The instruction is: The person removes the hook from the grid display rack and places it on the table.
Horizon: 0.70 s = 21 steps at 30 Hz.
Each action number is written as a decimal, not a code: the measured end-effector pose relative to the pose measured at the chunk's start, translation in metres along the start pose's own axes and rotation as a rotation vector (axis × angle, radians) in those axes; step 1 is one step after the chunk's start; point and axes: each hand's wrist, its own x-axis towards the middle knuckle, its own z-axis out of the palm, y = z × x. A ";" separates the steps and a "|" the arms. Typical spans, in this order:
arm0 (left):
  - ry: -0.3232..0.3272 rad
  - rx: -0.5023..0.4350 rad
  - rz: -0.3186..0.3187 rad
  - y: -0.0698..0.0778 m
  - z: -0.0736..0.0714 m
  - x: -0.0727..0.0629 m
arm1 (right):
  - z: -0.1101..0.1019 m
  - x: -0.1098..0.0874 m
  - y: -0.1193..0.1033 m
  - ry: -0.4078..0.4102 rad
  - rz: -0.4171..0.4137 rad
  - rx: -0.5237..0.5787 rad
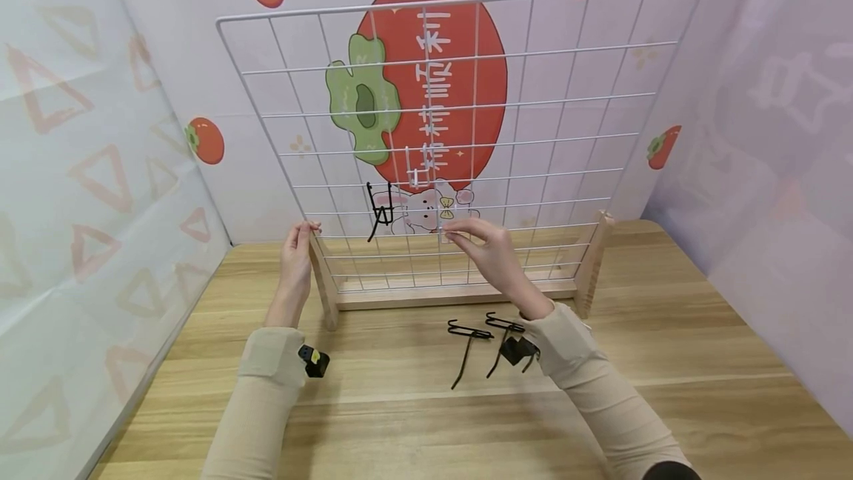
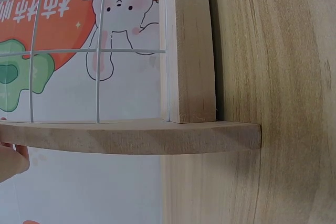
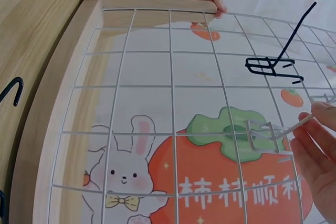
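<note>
A white wire grid panel (image 1: 533,98) stands in a wooden base (image 1: 460,293). My left hand (image 1: 295,258) grips the top of the left wooden upright (image 2: 131,138) at the grid's edge; in the left wrist view only a few fingers show around the wood. With thumb and fingertips, my right hand (image 1: 492,249) pinches the prong of a white wire hook (image 3: 254,136), whose frame lies against the grid's lower middle. Up and left of it, another white hook (image 1: 416,178) hangs on the grid. A black hook (image 3: 270,66) hangs further left, its prong sticking out.
Loose black hooks (image 1: 469,333) lie on the wooden table (image 1: 400,421) before the base, some partly behind the right wrist's camera (image 1: 517,350). A right wooden upright (image 1: 591,265) bears the grid's other side. Behind stands a printed backdrop (image 1: 160,43).
</note>
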 end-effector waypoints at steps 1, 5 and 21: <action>0.000 0.000 -0.002 0.000 0.000 0.000 | 0.000 0.001 -0.001 0.001 0.000 0.002; -0.001 0.008 -0.008 0.000 0.000 0.001 | -0.004 0.006 -0.016 0.003 -0.010 -0.006; -0.001 -0.002 0.005 -0.001 0.000 0.000 | -0.007 0.010 -0.015 0.026 -0.027 0.004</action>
